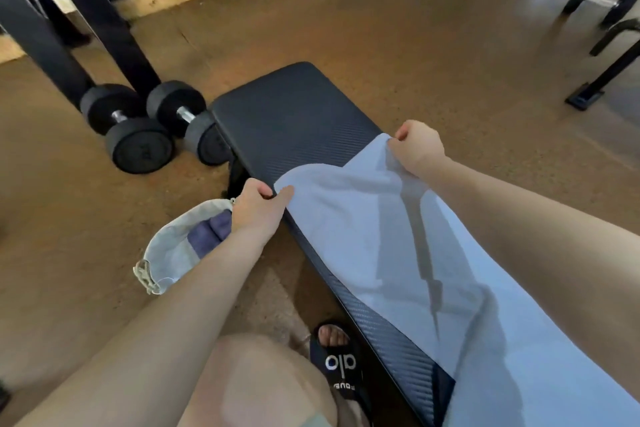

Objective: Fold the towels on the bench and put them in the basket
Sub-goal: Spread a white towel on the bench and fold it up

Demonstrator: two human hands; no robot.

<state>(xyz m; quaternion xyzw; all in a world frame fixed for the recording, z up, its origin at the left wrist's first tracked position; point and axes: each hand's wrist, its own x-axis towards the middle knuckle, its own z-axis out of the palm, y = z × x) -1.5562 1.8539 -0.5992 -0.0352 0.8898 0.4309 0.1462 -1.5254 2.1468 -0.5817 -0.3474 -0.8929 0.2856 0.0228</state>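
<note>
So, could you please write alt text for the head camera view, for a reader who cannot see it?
A person's left hand and right hand each pinch a far corner of a light blue towel spread along a black bench. A pale fabric basket holding a dark towel sits on the floor beside it, near dumbbells.

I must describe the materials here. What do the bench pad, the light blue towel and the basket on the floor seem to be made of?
Bench pad: probably vinyl or synthetic leather, dark with a matte, finely ribbed surface. Towel: soft thin fabric, perhaps microfibre or cotton; it drapes and creases where both hands pinch it. Basket: pale woven cloth, seemingly canvas, with limp walls and a frayed edge.
</note>
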